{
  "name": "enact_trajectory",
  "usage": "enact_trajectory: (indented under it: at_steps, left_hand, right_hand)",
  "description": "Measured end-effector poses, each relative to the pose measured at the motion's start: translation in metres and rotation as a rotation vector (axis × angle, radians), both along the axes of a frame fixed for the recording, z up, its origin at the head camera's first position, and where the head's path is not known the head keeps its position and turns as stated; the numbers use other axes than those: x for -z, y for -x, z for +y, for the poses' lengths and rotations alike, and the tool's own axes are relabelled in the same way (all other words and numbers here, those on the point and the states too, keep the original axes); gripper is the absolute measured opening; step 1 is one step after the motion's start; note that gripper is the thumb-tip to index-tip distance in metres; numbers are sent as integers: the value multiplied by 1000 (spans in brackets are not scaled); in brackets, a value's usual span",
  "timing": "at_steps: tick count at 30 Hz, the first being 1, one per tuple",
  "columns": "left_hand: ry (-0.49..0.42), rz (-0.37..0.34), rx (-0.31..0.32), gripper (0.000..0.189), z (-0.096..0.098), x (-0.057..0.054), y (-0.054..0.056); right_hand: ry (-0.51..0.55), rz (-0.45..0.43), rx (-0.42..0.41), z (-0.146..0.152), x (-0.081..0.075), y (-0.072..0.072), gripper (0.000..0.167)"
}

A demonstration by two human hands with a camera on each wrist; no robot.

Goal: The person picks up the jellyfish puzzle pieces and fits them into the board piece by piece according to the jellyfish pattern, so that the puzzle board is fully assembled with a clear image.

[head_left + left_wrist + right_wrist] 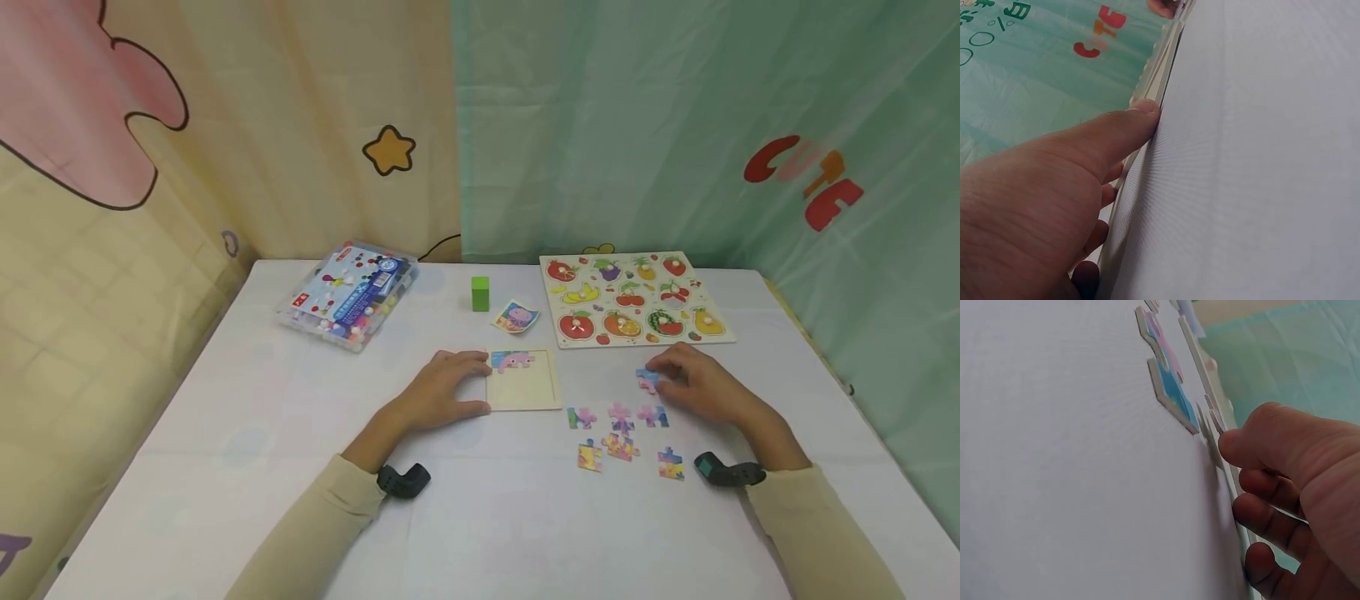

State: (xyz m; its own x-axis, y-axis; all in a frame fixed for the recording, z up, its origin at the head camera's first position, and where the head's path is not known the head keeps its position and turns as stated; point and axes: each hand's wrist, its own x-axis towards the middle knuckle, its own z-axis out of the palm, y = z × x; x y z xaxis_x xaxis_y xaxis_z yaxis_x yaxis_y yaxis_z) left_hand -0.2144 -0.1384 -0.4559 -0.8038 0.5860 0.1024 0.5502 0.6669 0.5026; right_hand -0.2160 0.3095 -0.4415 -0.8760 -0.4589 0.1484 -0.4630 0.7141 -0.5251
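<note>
A square wooden puzzle tray (522, 390) lies in front of me, with joined pink-and-blue pieces (513, 360) along its upper left. My left hand (444, 389) rests at the tray's left side, thumb at the near corner and fingers spread toward the far one. On the right, my right hand (697, 383) pinches a blue-and-pink jigsaw piece (646, 379) between thumb and fingers; the right wrist view shows the piece edge-on at the thumb tip. Several loose jigsaw pieces, among them a pink one (620, 415) and a yellow one (589, 456), lie between tray and right hand.
A fruit peg board (637, 300) lies at the back right. Behind the tray are a small picture card (516, 317) and a green block (480, 294). A clear plastic case (348, 294) of coloured parts sits at the back left. Curtains hang behind the table.
</note>
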Motion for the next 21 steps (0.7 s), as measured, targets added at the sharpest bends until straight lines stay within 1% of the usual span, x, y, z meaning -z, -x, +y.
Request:
enact_trajectory:
  at_steps: [3, 7, 9, 14, 16, 18, 21]
  left_hand:
    - [-1, -1, 4, 58, 0, -1, 0]
    - [0, -5, 8, 58, -1, -2, 1]
    - [2, -5, 6, 58, 0, -2, 1]
    - [5, -25, -5, 58, 0, -1, 1]
    - [1, -30, -8, 58, 0, -2, 0]
    - [1, -27, -8, 58, 0, -2, 0]
    - [5, -18, -8, 58, 0, 0, 0]
  right_hand:
    - [0, 5, -8, -7, -3, 2, 25]
    - [-12, -5, -29, -25, -9, 9, 26]
    - [-15, -9, -50, -38, -13, 15, 26]
    - [32, -23, -123, -74, -21, 32, 26]
    - [53, -18, -152, -89, -21, 40, 24]
    - [74, -32, -171, -103, -21, 47, 23]
    - [71, -57, -194, -121, -17, 55, 22]
